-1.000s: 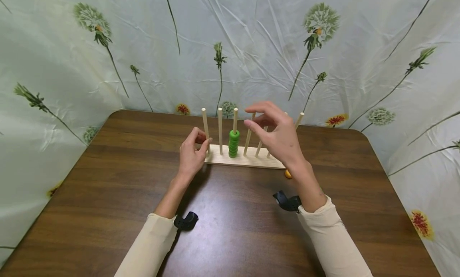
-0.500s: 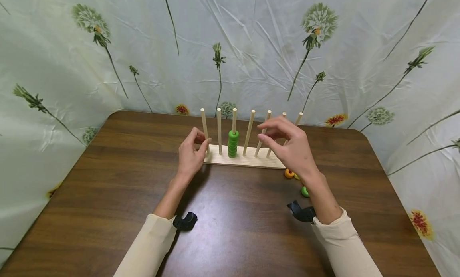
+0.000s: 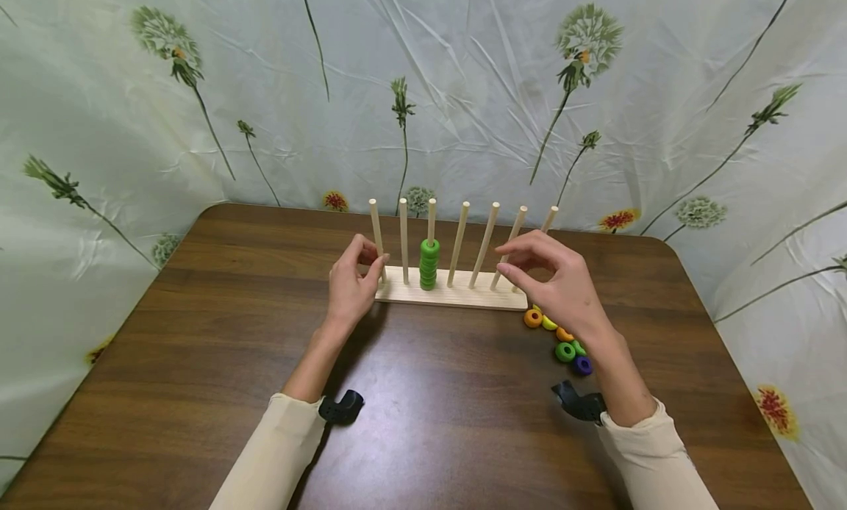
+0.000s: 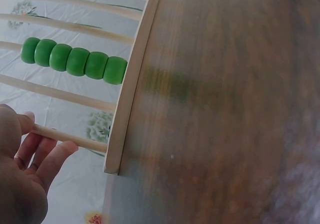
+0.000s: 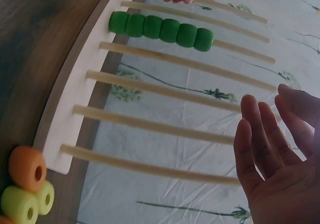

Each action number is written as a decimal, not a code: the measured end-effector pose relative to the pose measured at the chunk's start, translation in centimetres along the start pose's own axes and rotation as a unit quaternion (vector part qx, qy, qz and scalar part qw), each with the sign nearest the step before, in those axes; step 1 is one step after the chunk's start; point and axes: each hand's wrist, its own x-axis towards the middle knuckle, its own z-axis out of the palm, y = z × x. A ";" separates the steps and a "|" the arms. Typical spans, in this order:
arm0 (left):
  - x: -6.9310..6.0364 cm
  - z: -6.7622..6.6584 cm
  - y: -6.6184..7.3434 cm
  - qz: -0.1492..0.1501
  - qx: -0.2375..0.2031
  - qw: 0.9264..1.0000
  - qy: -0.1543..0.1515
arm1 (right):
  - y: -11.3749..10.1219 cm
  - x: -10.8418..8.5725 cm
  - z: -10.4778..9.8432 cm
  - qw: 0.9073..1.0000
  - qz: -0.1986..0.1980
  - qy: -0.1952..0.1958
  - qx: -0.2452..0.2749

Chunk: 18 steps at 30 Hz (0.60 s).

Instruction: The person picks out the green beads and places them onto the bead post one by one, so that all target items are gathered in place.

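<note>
A wooden peg stand (image 3: 456,297) with several upright pegs sits near the far side of the table. On its third peg from the left is a stack of several green beads (image 3: 429,264). My left hand (image 3: 352,293) holds the leftmost peg (image 4: 90,143), fingers and thumb around it low down. My right hand (image 3: 565,282) hovers in front of the pegs at the stand's right end. Its fingers are loosely bent, with a gap between thumb and fingertips and nothing in it. The other pegs carry no beads.
Loose beads lie on the table by the stand's right end: an orange bead (image 3: 533,318), a yellow bead (image 5: 19,204), a green bead (image 3: 565,352) and a purple bead (image 3: 583,365) among them. A floral curtain (image 3: 463,91) hangs behind the table (image 3: 423,392).
My right hand has moved right and down from near the green stack, uncovering pegs and the loose beads. My left hand has stayed at the leftmost peg.
</note>
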 end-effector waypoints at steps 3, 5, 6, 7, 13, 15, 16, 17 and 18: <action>0.0 0.0 0.0 -0.001 -0.001 1.000 -0.002 | 0.4 -0.5 -0.3 1.000 0.005 -0.004 -0.005; 0.0 -0.1 0.0 -0.003 -0.002 1.000 -0.002 | 0.7 -0.9 -0.5 1.000 0.006 -0.008 -0.012; 0.0 -0.1 0.1 -0.004 -0.002 1.000 -0.002 | 0.8 -1.0 -0.5 1.000 0.008 -0.010 -0.016; -0.1 -0.1 0.1 -0.006 -0.003 1.000 -0.002 | 1.0 -1.2 -0.6 1.000 0.009 -0.011 -0.020; -0.1 -0.2 0.0 -0.006 -0.004 1.000 0.000 | 1.8 -1.8 -1.3 0.999 0.015 -0.018 -0.040; -0.1 -0.2 0.0 -0.003 -0.005 1.000 -0.001 | 2.1 -2.0 -1.6 0.999 0.018 -0.019 -0.046; 0.0 -0.1 0.0 -0.002 -0.006 1.000 -0.002 | 2.1 -2.1 -1.8 0.998 0.020 -0.020 -0.050; 0.0 -0.1 0.0 -0.001 -0.007 1.000 -0.002 | 2.2 -2.2 -1.9 0.998 0.021 -0.020 -0.053; 0.0 -0.1 0.0 0.000 -0.009 1.000 -0.002 | 2.3 -2.3 -2.1 0.998 0.024 -0.021 -0.056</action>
